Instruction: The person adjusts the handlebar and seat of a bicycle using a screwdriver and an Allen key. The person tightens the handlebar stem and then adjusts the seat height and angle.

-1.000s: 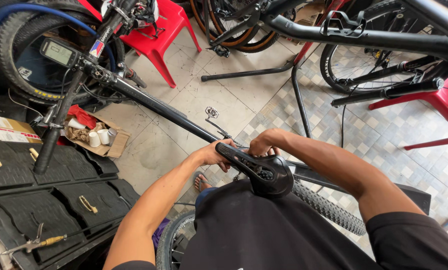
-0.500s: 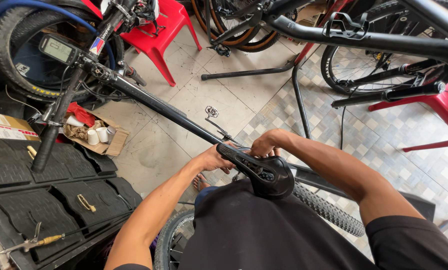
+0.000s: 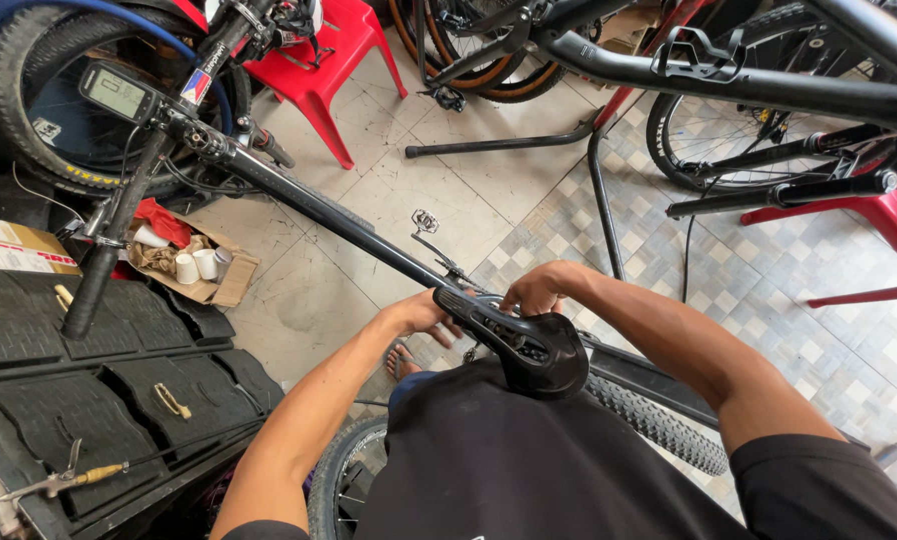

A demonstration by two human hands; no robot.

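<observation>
Left hand (image 3: 421, 312), right hand (image 3: 535, 291): fingers curled under saddle (image 3: 517, 342) nose; grasped object hidden. Risk: saddle slips, pinches fingers.

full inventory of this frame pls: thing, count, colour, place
black bicycle saddle: 1, black, centre, between both hands
black bicycle frame tube: 1, black, runs from handlebar to saddle
grey handlebar display: 1, grey screen, upper left
knobby rear tyre: 1, black, below the saddle
red plastic chair: 1, red, top left
second red plastic chair: 1, red, right edge
open cardboard box of small cups: 1, brown, on floor at left
black tool trays: several, black, lower left
pliers with yellow handle: 1, bottom left
tiled floor: pale and patterned
left hand: 1, at the saddle nose
right hand: 1, by the saddle's right side
</observation>
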